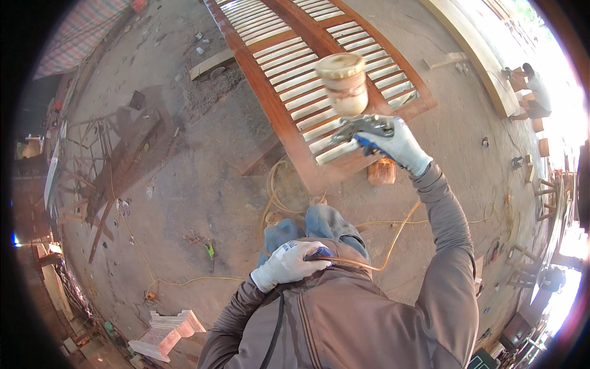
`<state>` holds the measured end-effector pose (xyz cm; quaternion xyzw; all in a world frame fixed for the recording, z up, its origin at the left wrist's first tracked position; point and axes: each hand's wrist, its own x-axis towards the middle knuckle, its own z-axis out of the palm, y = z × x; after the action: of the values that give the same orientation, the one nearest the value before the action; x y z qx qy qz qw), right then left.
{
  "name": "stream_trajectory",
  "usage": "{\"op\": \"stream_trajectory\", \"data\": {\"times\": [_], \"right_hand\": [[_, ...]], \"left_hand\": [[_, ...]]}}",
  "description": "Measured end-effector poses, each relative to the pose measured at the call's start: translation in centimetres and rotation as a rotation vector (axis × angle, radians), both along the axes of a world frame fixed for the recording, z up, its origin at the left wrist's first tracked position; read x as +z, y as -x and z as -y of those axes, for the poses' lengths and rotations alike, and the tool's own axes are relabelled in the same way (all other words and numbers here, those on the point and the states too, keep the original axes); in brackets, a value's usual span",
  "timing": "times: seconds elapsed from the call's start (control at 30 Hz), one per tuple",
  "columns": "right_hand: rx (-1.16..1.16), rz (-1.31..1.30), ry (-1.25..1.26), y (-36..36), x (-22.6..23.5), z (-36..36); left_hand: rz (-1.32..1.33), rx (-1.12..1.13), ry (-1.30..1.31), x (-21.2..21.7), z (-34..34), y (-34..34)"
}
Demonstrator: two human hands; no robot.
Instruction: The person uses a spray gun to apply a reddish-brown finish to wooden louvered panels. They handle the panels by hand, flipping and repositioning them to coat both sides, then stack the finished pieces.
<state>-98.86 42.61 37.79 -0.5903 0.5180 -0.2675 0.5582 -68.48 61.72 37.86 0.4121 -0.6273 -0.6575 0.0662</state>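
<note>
My right hand [393, 147], in a white glove with blue on the fingers, is closed round the handle of a metal spray gun [372, 125]. A whitish paint cup [344, 86] with a round lid sits on top of the gun. Beneath it lies a reddish-brown slatted wooden shutter panel [289, 111] with pale strips between its slats. At my waist, my left hand [294, 263], gloved the same way, is closed round a yellowish air hose [350, 263], which loops out to the right toward my raised arm. The gun's nozzle points left over the panel's near end.
A wooden block [381, 171] stands under the panel's near end. Yellow hose [273, 190] coils on the floor by my feet. Stacked dark timber [123, 160] lies at left, a pale carved wooden piece [167, 335] at lower left. A long plank [473, 55] and another person [534, 92] are at upper right.
</note>
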Motion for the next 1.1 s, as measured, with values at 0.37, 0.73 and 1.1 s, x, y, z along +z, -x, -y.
{"op": "stream_trajectory", "data": {"times": [0.37, 0.73, 1.1], "right_hand": [[-0.38, -0.26, 0.194, 12.1, -1.1, 1.0], [-0.5, -1.186, 0.534, 26.3, -2.0, 3.2], [-0.167, -0.682, 0.402, 7.9, 2.2, -11.6]], "left_hand": [[-0.022, 0.068, -0.086, -1.4, -1.8, 1.5], [-0.111, 0.061, 0.057, -2.6, -2.4, 6.6], [-0.08, -0.002, 0.065, -2.1, -6.3, 1.3]]}}
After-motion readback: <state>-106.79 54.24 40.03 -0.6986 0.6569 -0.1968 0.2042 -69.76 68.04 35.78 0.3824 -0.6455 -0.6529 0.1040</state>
